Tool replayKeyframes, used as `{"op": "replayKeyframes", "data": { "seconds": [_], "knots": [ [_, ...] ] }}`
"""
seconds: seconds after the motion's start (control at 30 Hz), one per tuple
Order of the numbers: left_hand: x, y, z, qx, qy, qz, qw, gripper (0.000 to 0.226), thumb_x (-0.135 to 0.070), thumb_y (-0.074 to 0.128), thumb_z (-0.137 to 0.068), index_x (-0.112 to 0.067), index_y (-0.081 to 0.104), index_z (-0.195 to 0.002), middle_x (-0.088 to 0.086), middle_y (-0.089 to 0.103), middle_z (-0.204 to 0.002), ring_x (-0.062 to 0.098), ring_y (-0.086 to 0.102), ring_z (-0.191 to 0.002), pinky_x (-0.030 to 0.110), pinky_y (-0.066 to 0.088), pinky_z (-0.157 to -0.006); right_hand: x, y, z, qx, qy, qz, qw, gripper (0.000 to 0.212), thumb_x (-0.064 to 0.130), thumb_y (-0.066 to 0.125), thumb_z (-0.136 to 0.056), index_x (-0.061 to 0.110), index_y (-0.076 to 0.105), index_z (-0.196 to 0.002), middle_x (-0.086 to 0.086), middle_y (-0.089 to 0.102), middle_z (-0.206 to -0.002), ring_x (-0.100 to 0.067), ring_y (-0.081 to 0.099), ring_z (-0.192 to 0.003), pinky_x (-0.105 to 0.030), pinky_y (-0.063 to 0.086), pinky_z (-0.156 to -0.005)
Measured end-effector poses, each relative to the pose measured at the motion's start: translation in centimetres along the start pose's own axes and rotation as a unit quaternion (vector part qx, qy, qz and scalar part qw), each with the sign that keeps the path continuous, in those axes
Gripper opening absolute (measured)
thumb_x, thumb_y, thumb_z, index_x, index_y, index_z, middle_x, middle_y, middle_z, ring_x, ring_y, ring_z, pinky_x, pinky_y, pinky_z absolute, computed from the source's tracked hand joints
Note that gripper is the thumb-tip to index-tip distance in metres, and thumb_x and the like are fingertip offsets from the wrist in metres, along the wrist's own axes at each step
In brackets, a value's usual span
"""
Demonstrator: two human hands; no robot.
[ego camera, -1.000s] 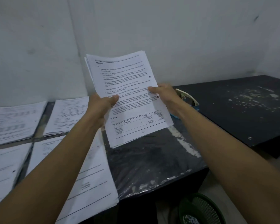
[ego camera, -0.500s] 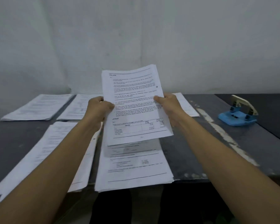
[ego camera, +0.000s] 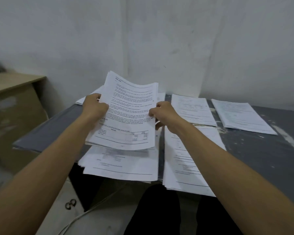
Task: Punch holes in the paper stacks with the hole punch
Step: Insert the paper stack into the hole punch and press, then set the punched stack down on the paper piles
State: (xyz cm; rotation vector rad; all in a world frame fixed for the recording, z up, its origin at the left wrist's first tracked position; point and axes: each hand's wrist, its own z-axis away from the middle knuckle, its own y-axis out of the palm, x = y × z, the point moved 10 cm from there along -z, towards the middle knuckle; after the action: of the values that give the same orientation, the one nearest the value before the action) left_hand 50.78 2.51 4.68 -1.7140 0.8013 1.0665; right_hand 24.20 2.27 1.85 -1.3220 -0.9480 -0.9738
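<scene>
Both hands, left (ego camera: 93, 106) and right (ego camera: 163, 112), fingers gripping the stack (ego camera: 127, 116), have carried it leftward over another pile (ego camera: 120, 165) on the counter (ego camera: 261, 150); the punch is now out of view, so this stack looks finished.

A plain office or back room for paperwork. Stacks of printed pages (ego camera: 192, 109) lie in rows across a dark, paint-flecked worktop (ego camera: 261, 150) at centre and right. A bare whitewashed wall (ego camera: 159, 39) fills the upper frame, and a beige wooden desk (ego camera: 15, 99) stands at left. A white cable (ego camera: 85, 212) trails across the floor at lower left.
</scene>
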Motion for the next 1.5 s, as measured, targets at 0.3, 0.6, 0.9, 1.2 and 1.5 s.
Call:
{"op": "replayKeyframes", "data": {
  "seconds": [0.3,0.6,0.9,1.2,1.5],
  "knots": [
    [5.2,-8.4,-4.1,-0.036,-0.006,-0.169,0.985,0.036,-0.002,0.058,-0.093,-0.009,0.059,-0.129,0.013,0.064,-0.125,0.026,0.061,-0.096,0.037,0.052,-0.079,1.4,13.5,-1.6,0.096,0.023,-0.01,0.995,0.016,-0.012,0.066,-0.081,-0.008,0.062,-0.096,-0.023,0.073,-0.085,-0.037,0.073,-0.068,-0.039,0.062,-0.056],
    [8.9,-13.2,-8.2,-0.032,-0.018,-0.3,0.953,0.03,-0.001,0.056,-0.09,-0.007,0.069,-0.117,0.014,0.069,-0.11,0.029,0.062,-0.09,0.034,0.05,-0.072,1.3,20.3,-3.7,0.132,0.053,0.006,0.99,0.021,-0.011,0.069,-0.082,-0.013,0.061,-0.102,-0.027,0.072,-0.083,-0.036,0.073,-0.064,-0.036,0.06,-0.054],
    [14.4,-13.6,-10.7,0.037,-0.088,-0.414,0.905,0.017,-0.019,0.064,-0.086,-0.005,0.058,-0.079,0.005,0.052,-0.07,0.018,0.05,-0.059,0.025,0.035,-0.048,2.7,20.2,-8.4,0.057,0.019,0.136,0.989,0.013,0.001,0.069,-0.08,-0.008,0.064,-0.088,-0.017,0.07,-0.06,-0.027,0.069,-0.047,-0.023,0.045,-0.039],
    [9.3,-8.9,-18.0,0.025,0.031,-0.427,0.903,0.017,-0.022,0.063,-0.084,-0.01,0.054,-0.09,0.006,0.057,-0.087,0.024,0.056,-0.076,0.03,0.04,-0.06,6.0,18.7,-15.5,-0.051,-0.051,0.228,0.971,0.022,0.001,0.055,-0.074,0.013,0.042,-0.061,0.0,0.048,-0.055,-0.016,0.048,-0.046,-0.018,0.034,-0.037],
    [10.6,-1.2,-25.1,0.124,-0.009,-0.465,0.877,0.032,-0.025,0.064,-0.093,-0.006,0.055,-0.117,0.009,0.059,-0.108,0.026,0.054,-0.091,0.032,0.041,-0.071,3.5,19.1,-23.1,-0.01,-0.002,0.261,0.965,0.016,0.01,0.059,-0.087,0.011,0.047,-0.076,0.001,0.051,-0.074,-0.014,0.05,-0.065,-0.023,0.042,-0.052]
  ]
}}
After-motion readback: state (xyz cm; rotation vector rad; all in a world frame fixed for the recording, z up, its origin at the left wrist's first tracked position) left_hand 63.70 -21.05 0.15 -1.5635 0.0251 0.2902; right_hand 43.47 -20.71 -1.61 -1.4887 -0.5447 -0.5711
